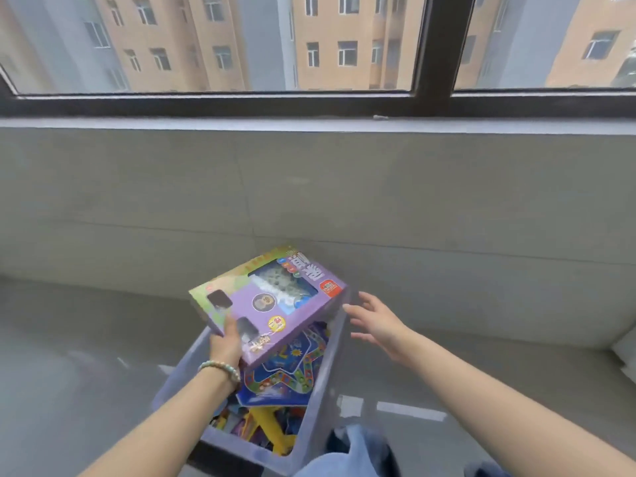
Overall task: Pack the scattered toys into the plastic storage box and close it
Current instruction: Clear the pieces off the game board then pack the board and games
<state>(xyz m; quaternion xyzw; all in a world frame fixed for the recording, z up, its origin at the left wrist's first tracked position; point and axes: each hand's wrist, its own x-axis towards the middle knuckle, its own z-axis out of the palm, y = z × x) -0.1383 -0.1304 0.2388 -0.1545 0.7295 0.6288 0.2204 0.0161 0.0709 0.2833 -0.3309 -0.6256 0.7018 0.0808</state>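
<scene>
A purple toy package (275,301) with a clear window is tilted above the far end of the translucent plastic storage box (318,411). My left hand (225,342) grips the package's near left corner, thumb on top. My right hand (375,321) hovers just right of the package with fingers spread, touching nothing. Inside the box lie a blue board game sheet (292,370), a yellow plastic toy (272,428) and several other colourful toys. No lid is in view.
The box stands on a grey floor (86,356) below a grey wall and window sill (309,125). White tape marks (409,409) lie on the floor to the right. My knee in blue jeans (347,452) is at the box's near right corner.
</scene>
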